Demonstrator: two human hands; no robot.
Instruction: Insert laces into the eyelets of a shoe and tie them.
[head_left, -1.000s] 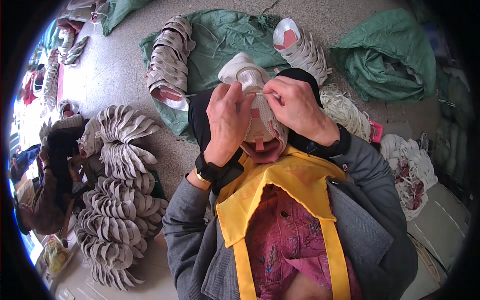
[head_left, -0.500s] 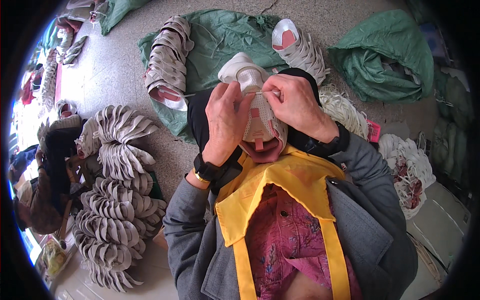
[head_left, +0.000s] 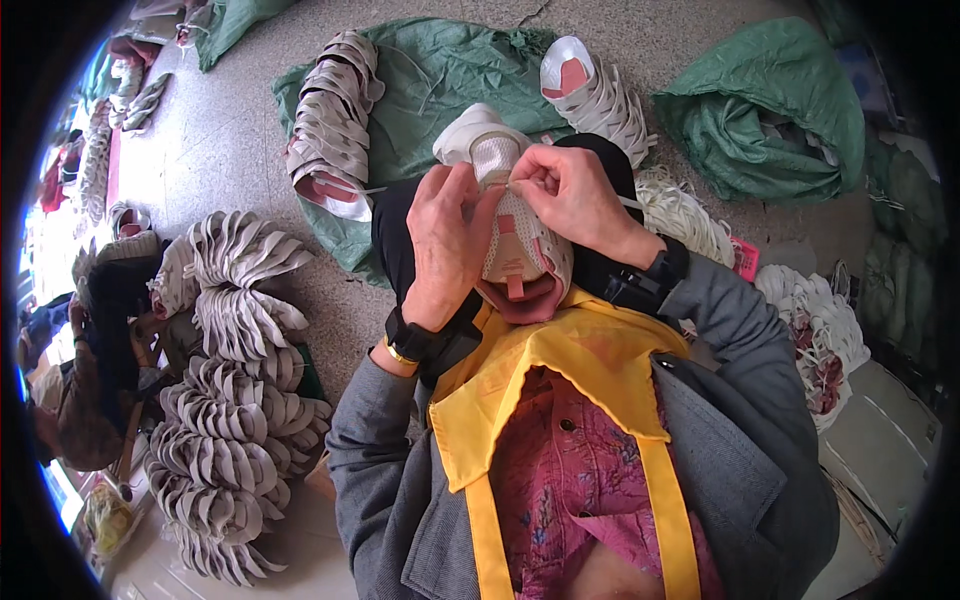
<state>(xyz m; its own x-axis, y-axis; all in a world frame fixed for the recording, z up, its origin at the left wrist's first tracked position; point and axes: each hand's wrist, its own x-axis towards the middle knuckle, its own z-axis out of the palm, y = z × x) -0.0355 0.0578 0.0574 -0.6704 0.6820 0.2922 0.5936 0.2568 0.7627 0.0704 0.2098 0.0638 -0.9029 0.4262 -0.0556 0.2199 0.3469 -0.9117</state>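
A white mesh shoe upper [head_left: 515,262] with pink patches and a pink lining lies on my lap, its rounded toe pointing away from me. Along its left edge my left hand [head_left: 446,240] is closed, thumb and forefinger pinched at the lacing opening. My right hand [head_left: 575,195] comes from the other side with its fingertips pinched together close to the left ones. A thin white shoelace appears to run between the two pinches, and a white strand sticks out beside the right hand. The fingers hide the eyelets there.
Beyond my knees a green woven sack [head_left: 420,110] lies flat, with a stack of shoe uppers [head_left: 335,115] and another stack [head_left: 600,105] on it. A bulging green sack [head_left: 765,110] stands far right. White laces [head_left: 685,215] hang at my right; piled grey-white pieces [head_left: 235,430] lie left.
My right hand has shifted slightly left and up, its fingertips closer to the left hand's. A white strand now shows to the right of it. The left hand stays nearly in place.
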